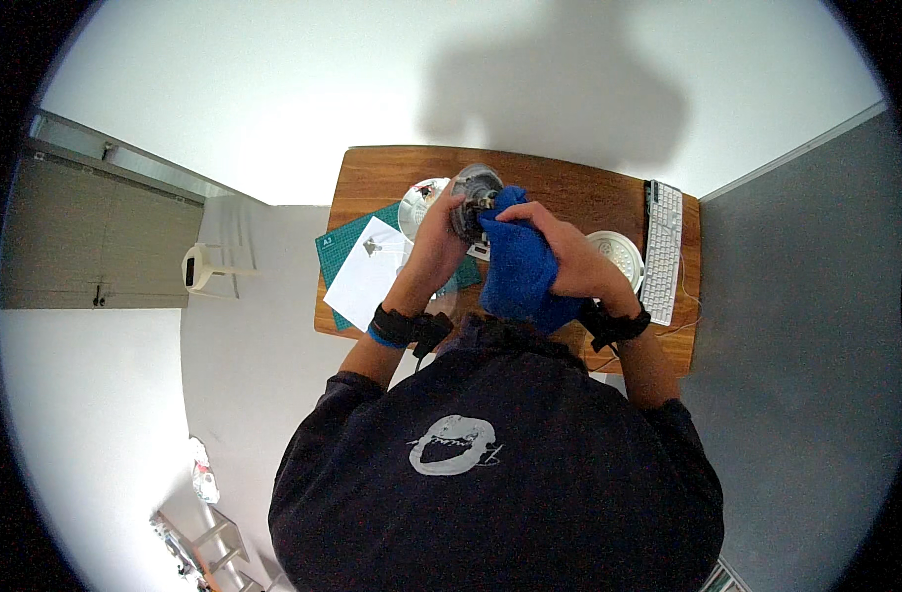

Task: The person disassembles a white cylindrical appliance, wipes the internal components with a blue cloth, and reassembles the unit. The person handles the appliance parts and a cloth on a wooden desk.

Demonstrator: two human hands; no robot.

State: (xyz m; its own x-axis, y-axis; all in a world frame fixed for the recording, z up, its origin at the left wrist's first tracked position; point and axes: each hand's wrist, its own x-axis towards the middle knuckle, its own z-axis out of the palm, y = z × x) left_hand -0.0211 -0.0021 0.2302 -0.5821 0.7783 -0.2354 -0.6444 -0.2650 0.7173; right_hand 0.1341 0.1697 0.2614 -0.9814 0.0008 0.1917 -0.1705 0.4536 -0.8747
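Over the far middle of the wooden table (589,183), my left hand (435,245) grips a round, grey, see-through part (477,180) with small metal bits at its centre. The fingers of that hand are wrapped round its left side. My right hand (577,259) is closed on a blue cloth (518,264), pressing its upper end to the right side of the part. Most of the cloth hangs down below the right hand. Behind my left hand lies a white round dish (410,215) with small things in it, partly hidden.
A green cutting mat (335,255) and a white paper sheet (355,284) with small metal pieces lie on the left. On the right sit a white round ribbed thing (624,253) and a white keyboard (662,255) with a cable. A cream stool (196,268) stands far left.
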